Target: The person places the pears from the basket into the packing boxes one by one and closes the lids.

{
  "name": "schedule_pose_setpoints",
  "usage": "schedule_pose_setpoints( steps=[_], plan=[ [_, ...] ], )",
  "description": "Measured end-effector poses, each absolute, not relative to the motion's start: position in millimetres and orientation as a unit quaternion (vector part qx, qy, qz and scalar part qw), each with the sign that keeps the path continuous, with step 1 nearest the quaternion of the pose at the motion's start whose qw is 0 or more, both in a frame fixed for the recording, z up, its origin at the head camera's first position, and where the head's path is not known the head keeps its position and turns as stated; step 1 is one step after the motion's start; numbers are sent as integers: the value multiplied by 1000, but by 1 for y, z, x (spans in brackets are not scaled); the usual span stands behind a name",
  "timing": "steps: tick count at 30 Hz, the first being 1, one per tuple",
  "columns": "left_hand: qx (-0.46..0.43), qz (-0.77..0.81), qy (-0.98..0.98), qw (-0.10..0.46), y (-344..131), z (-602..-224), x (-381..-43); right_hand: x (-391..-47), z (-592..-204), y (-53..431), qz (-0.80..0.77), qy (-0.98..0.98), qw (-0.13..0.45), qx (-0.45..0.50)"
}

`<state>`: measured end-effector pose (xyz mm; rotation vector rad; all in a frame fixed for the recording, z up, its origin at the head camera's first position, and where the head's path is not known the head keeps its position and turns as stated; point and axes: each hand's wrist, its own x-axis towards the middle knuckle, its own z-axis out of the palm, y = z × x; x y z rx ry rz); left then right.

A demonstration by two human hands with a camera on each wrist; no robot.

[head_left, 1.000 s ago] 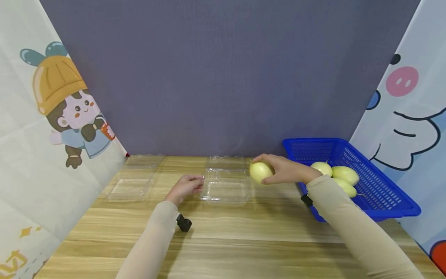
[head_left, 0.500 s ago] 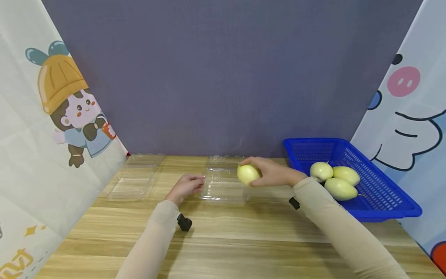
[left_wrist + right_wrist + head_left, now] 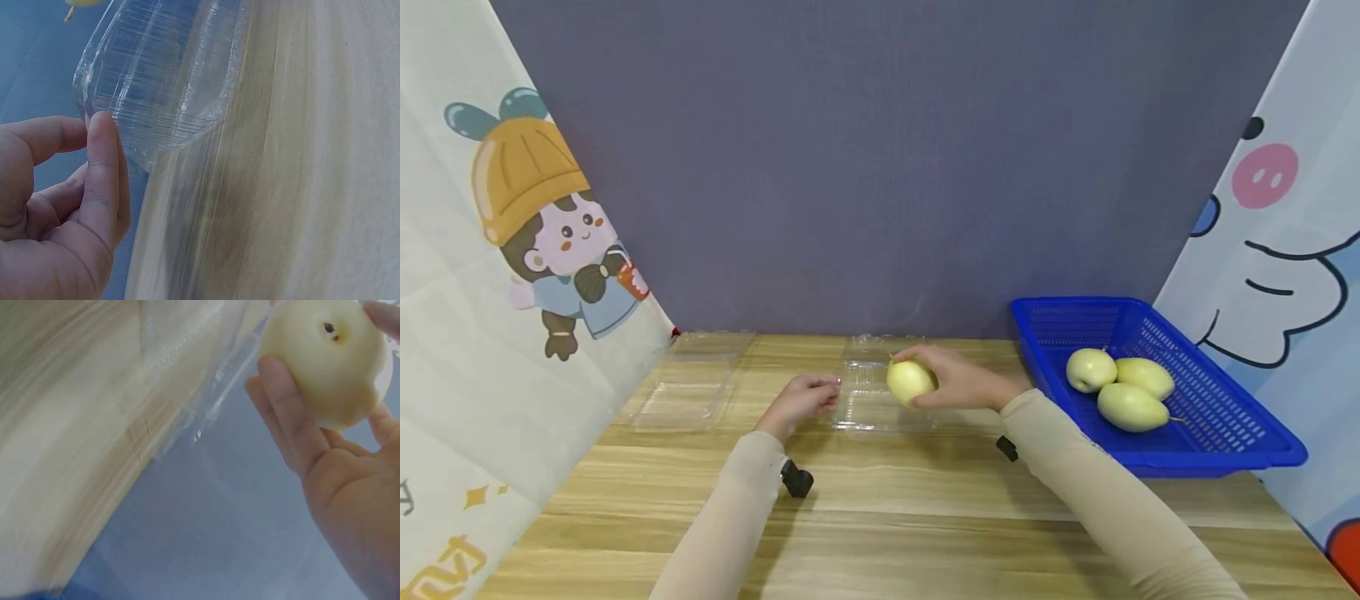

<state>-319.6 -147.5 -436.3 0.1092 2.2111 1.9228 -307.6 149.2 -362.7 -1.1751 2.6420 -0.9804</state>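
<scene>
A pale yellow pear (image 3: 910,382) is in my right hand (image 3: 953,380), thumb and fingers curved round its sides, above the open clear plastic clamshell box (image 3: 868,412). Its blossom end faces the camera in the right wrist view, where the pear (image 3: 325,362) sits in the fingers (image 3: 294,419). At the box's left side, my left hand (image 3: 799,405) pinches the rim between thumb and finger; the left wrist view shows this hand (image 3: 69,194) on the ribbed box wall (image 3: 162,81). Part of the box is hidden behind the right hand and pear.
On the right stands a blue plastic basket (image 3: 1240,457) with three pears (image 3: 1132,407) inside. A second open clear box (image 3: 679,403) lies on the left of the wooden table (image 3: 880,517). A grey panel (image 3: 880,167) closes off the back.
The right hand has carried the pear leftward from beside the basket to over the middle box. The left hand stays at the box's rim.
</scene>
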Motion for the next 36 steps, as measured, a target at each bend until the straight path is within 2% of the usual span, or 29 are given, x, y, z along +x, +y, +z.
schedule_pose_setpoints(
  steps=[23, 36],
  plan=[
    [22, 648, 754, 106, -145, -433, -318, -314, -396, 112, -342, 874, 19, -344],
    [16, 651, 752, 104, -145, -433, -317, -317, -414, 92, -349, 876, 29, -331]
  ],
)
